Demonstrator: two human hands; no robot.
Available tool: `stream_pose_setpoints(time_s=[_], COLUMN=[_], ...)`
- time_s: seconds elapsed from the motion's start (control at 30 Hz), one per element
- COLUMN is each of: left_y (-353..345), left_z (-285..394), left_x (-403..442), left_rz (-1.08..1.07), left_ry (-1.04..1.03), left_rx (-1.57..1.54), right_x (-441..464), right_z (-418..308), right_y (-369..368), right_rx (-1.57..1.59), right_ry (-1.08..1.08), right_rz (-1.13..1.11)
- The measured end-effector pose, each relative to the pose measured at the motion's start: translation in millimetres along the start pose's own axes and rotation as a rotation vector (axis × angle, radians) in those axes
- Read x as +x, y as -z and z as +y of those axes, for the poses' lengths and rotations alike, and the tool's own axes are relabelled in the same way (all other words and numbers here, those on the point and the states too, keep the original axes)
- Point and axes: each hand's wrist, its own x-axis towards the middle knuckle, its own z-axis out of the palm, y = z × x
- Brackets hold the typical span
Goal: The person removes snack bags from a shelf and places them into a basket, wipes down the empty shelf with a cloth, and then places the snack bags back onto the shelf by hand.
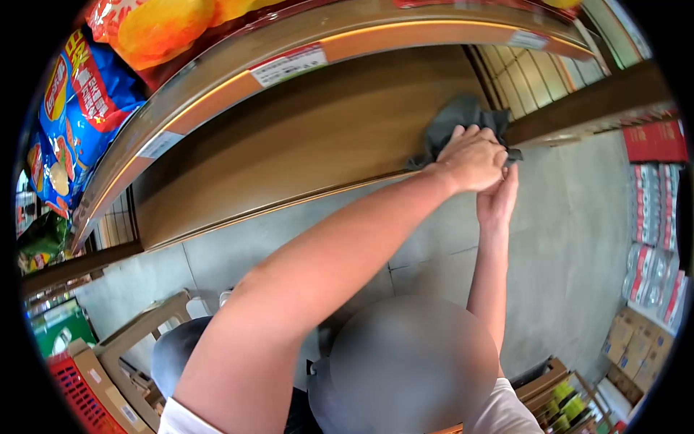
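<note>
A dark grey cloth (463, 116) lies bunched at the right end of a bare brown shelf board (303, 123), close to the corner post. My left hand (473, 155) reaches across and presses down on the cloth, its fingers bent over the fabric. Just under it, at the shelf's front edge, my right hand (497, 199) is raised with its fingers against the cloth's near edge. The left hand covers part of those fingers.
Above, another shelf with price labels (289, 65) holds snack bags, among them a blue chip bag (87, 116). A brown stool (144, 325) and a red basket (87, 390) stand lower left. Bottled packs (650, 275) and cardboard boxes (636, 343) are stacked at right.
</note>
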Motion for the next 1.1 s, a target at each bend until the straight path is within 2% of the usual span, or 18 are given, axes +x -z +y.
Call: stream_pose_setpoints(time_s=[0.07,0.13,0.2,0.27,0.4,0.47,0.53,0.6,0.77,0.83,0.97,1.0,1.07,1.1], left_y=[10,10,-10,-7,2,-4,-6,5,25,30,74,82,99,107], left_z=[2,8,-1,-3,0,-1,-8,-8,-11,-24,-48,-57,-78,-86], left_x=[4,3,7,11,7,4,0,-10,-45,-65,-108,-122,-148,-160], left_rz=[-0.092,-0.073,0.09,0.073,0.073,0.197,0.299,0.221,0.118,0.192,0.144,0.201,0.232,0.255], left_ry=[0.065,0.148,0.17,0.223,0.208,0.338,0.295,0.28,0.183,0.105,0.196,0.203,0.261,0.272], left_rx=[0.011,-0.024,-0.159,-0.27,-0.227,-0.413,-0.336,-0.383,-0.401,-0.15,-0.164,-0.142,-0.123,-0.114], right_x=[6,2,-3,-12,1,-4,-12,-22,-15,-17,-14,-24,-55,-69], right_z=[0,-5,-6,-10,-6,-14,-10,-10,-10,-15,-24,-23,-33,-32], right_y=[11,5,-2,-24,12,9,-19,-34,-23,-27,-21,-30,-55,-64], right_rx=[-0.007,-0.024,-0.021,-0.052,-0.072,-0.078,-0.092,-0.254,-0.267,-0.407,-0.393,-0.397,-0.459,-0.516], right_ry=[-0.051,-0.066,-0.092,-0.075,-0.053,-0.01,0.027,0.089,0.118,0.048,-0.027,-0.032,-0.222,-0.279], right_rz=[-0.096,-0.086,-0.063,-0.077,-0.064,-0.073,-0.095,0.094,0.056,0.11,-0.058,-0.072,0.095,0.036])
